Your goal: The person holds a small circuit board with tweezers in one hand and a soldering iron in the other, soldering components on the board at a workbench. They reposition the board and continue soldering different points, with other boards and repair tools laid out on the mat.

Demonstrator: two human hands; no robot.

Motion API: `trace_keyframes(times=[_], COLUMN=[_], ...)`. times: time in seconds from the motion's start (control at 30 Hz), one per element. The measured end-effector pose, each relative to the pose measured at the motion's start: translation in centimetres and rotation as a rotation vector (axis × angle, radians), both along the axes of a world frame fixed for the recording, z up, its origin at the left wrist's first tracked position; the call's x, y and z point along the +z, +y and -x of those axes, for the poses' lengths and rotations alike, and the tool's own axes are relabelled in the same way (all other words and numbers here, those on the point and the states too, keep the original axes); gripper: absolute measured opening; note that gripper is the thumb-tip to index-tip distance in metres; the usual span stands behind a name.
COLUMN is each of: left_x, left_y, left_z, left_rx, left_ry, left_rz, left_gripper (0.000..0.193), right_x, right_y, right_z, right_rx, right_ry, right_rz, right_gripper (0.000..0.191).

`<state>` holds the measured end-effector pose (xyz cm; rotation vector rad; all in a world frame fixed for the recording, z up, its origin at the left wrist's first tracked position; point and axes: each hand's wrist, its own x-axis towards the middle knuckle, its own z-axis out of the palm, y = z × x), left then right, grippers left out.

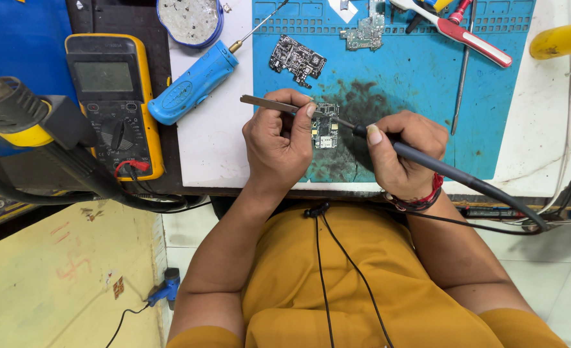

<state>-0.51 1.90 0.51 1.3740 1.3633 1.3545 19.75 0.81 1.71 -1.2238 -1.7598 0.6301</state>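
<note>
My left hand [278,143] grips thin metal tweezers [266,103] that slant toward a small circuit board [325,126] lying on the blue work mat [421,84]. A dark-handled soldering iron [427,161] is held like a pen in my right hand [401,151]. Its tip points left and meets the board's upper edge. The iron's cable trails off to the right across my forearm. Both hands rest at the near edge of the mat, close on either side of the board.
A yellow multimeter [113,96] and a blue electric screwdriver [192,84] lie at the left. Two more circuit boards [297,59] sit farther back on the mat. Red-handled pliers [472,35] and a thin screwdriver [461,84] lie at the right. A hot-air nozzle [15,113] juts in at the left.
</note>
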Motion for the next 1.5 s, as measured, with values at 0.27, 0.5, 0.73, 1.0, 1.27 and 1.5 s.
trace_keyframes(times=[0.27, 0.5, 0.73, 1.0, 1.27, 1.5], left_x=[-0.09, -0.11, -0.04, -0.04, -0.13, -0.10], left_y=[0.06, 0.07, 0.03, 0.04, 0.08, -0.01], left_z=[-0.02, 0.00, -0.02, -0.01, 0.01, 0.06], left_rx=[-0.003, 0.000, 0.005, 0.005, -0.004, -0.001], left_ry=[-0.003, 0.005, 0.003, 0.005, -0.006, -0.003], left_rz=[-0.015, -0.011, -0.017, -0.007, -0.015, -0.008], left_gripper=[0.006, 0.006, 0.007, 0.006, 0.006, 0.007], right_x=[0.05, -0.07, -0.05, -0.01, -0.06, -0.07], right_y=[0.01, 0.04, 0.06, 0.08, 0.06, 0.06], right_z=[0.00, -0.04, -0.04, -0.02, 0.00, 0.01], right_rx=[0.002, 0.000, 0.001, 0.002, 0.009, 0.004], right_ry=[0.001, -0.003, -0.003, 0.000, 0.010, 0.013], right_rz=[0.000, -0.010, -0.010, -0.001, -0.008, -0.004], right_gripper=[0.014, 0.014, 0.014, 0.014, 0.014, 0.015])
